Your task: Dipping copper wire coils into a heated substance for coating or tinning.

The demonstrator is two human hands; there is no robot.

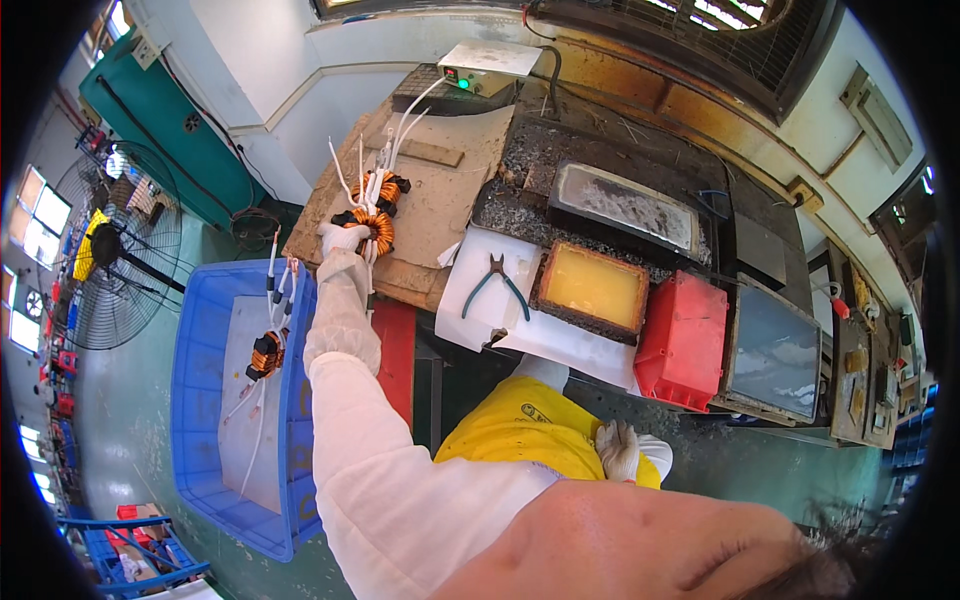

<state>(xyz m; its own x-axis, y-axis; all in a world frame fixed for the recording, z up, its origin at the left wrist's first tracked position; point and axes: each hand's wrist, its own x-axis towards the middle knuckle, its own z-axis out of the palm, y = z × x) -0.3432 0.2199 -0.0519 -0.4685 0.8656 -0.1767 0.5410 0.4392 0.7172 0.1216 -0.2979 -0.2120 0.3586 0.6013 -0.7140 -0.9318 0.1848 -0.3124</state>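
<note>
My left hand (pixel 343 239), in a white glove and sleeve, reaches to the cardboard-covered bench (pixel 450 190) and grips a copper-wound ring coil (pixel 379 229) with white leads. A second such coil (pixel 386 187) lies just behind it, touching it. My right hand (pixel 620 450), also gloved, rests on my yellow apron (pixel 520 425) and holds nothing. A third coil (pixel 265 353) with long white leads lies on a white sheet inside the blue crate (pixel 200 400) at my left.
Green-handled pliers (pixel 495 282) lie on white paper beside a tray of yellow liquid (pixel 593 288). Behind that is a grey solder pot (pixel 625 205), to the right a red bin (pixel 683 340) and a grey tray (pixel 776 350). A floor fan (pixel 110 250) stands far left.
</note>
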